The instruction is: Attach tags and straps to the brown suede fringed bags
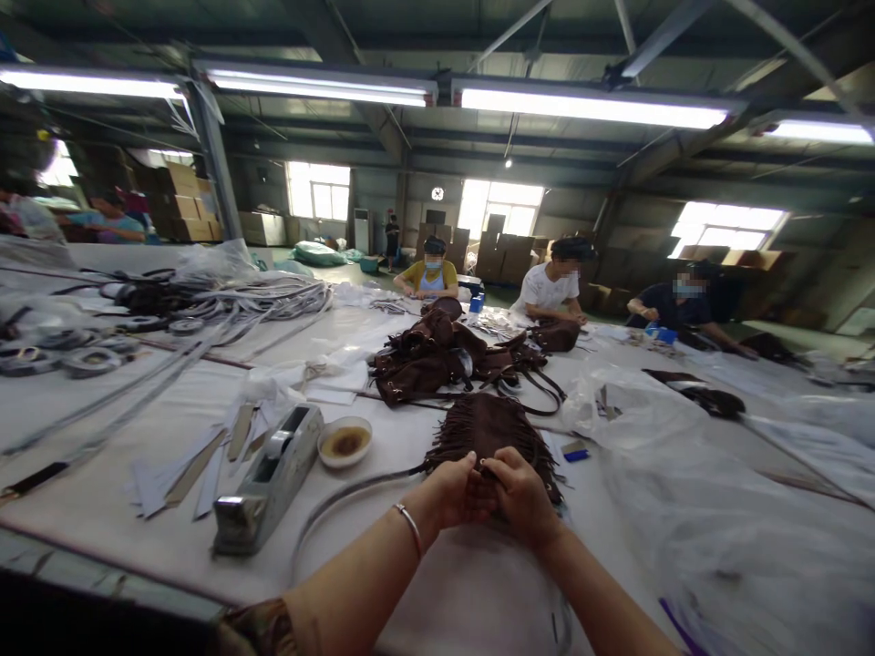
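A dark brown fringed bag (482,421) lies on the table right in front of me, its fringe spread to both sides. At its near edge, my left hand (452,489) and my right hand (523,497) are closed side by side, thumbs and fingertips pinching the edge. A small shiny spot shows between the thumbs, too small to name. The curled fingers hide the underside of that edge. From the bag's left side a wrapped strap (328,501) curves toward me across the table.
Left of the bag stand a grey tape dispenser (270,483) and a white bowl (345,442) of brown liquid. Beyond lies a pile of brown bags (437,351). Wrapped straps (252,296) heap at left; plastic sheeting (717,510) covers the right. Several people work across the table.
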A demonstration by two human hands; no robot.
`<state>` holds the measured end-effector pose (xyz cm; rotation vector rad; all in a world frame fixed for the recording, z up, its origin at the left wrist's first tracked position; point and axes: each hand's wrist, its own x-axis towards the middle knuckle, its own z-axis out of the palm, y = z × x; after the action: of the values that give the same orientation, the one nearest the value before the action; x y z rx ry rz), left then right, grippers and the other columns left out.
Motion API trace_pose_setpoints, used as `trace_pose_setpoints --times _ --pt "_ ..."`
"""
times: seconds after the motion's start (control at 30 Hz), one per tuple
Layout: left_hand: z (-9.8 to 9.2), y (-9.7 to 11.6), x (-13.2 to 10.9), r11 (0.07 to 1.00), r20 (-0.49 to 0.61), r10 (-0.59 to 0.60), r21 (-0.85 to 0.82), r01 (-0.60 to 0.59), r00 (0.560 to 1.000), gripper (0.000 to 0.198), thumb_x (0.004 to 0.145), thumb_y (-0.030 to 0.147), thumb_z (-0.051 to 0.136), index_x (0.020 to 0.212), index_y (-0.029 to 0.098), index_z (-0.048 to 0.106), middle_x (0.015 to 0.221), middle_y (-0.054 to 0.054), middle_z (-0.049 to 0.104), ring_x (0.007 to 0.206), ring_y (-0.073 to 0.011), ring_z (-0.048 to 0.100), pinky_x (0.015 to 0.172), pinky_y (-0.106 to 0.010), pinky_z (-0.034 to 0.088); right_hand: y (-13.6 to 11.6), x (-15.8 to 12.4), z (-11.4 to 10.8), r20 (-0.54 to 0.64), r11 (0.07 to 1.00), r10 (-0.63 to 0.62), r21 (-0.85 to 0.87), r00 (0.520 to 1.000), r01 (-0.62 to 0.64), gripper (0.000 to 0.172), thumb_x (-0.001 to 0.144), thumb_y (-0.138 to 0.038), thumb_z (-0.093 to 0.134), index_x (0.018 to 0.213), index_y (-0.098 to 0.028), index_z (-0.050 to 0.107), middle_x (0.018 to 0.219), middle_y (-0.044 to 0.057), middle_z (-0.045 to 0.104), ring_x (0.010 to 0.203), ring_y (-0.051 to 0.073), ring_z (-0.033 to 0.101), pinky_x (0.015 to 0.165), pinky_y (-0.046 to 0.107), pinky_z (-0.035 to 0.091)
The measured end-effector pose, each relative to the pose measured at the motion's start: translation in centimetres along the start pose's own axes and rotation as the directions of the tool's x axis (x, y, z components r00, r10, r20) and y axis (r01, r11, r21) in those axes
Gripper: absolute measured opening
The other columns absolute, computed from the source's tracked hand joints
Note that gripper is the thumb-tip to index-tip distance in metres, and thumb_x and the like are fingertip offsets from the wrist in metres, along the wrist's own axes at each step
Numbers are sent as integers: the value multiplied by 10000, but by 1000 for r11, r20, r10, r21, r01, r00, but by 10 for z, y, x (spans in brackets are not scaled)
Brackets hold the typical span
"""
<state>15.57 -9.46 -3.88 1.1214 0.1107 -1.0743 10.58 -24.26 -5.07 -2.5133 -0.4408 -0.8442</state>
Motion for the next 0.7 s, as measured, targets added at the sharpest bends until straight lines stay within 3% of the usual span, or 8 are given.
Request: trace_pose_setpoints --times 0.1,0.2,0.3,0.33,0.4,0.5,0.6,0.7 --pt "9 -23 7 978 75 -60 -194 73 995 422 964 490 412 816 137 588 686 -72 638 588 -192 628 592 -317 528 -17 -32 -10 -7 996 -89 10 996 89 315 890 -74 439 1033 -192 692 958 99 624 901 207 602 797 333 541" --pt "16 -44 14 949 -13 -3 -315 -1 1000 267 971 299 453 844 112 595 688 -56 634 559 -149 602 560 -253 495 -34 -66 -15 11 995 -68 78 998 67 325 900 -90 445 1068 -215 693 1084 112 656 1062 241 596 928 414 523" --pt "16 -55 14 940 -62 31 -337 -50 998 202 963 248 471 918 102 602 779 -71 670 607 -144 625 597 -260 514 -45 -89 -16 -21 937 250 259 968 -236 231 899 -189 513 1032 -209 701 1069 114 686 1042 262 632 900 430 548" --pt "16 -56 13 941 -75 41 -332 -64 996 192 959 247 479 943 102 605 804 -78 679 628 -153 637 616 -277 528 -47 -91 -15 2 845 435 345 900 -409 205 895 -239 537 1018 -195 695 1004 114 701 951 258 666 801 402 585" --pt "17 -57 9 948 -88 65 -306 -89 994 195 952 250 486 960 99 610 802 -83 682 627 -162 644 615 -293 542 -52 -88 -14 174 499 736 514 654 -698 211 885 -334 572 985 -173 665 873 92 706 722 220 688 539 309 574" --pt "19 -58 4 965 -62 62 -250 -76 996 229 943 272 480 916 92 619 710 -73 649 542 -170 611 498 -278 509 -57 -69 -10 527 -62 771 620 357 -782 279 882 -423 596 966 -157 605 814 74 694 553 157 650 364 201 428" --pt "20 -60 2 973 -80 63 -218 -79 995 165 901 236 527 853 102 611 634 -45 604 482 -154 570 415 -233 442 -60 -52 -2 662 -331 697 638 275 -695 302 855 -432 659 931 -155 568 710 45 668 473 106 595 344 145 345" --pt "18 -61 0 977 -105 59 -200 -79 993 157 876 198 536 766 106 601 507 5 494 400 -115 476 381 -199 383 -60 -47 7 677 -414 682 669 277 -618 272 828 -366 707 844 -164 525 583 -27 584 368 47 463 312 112 248"
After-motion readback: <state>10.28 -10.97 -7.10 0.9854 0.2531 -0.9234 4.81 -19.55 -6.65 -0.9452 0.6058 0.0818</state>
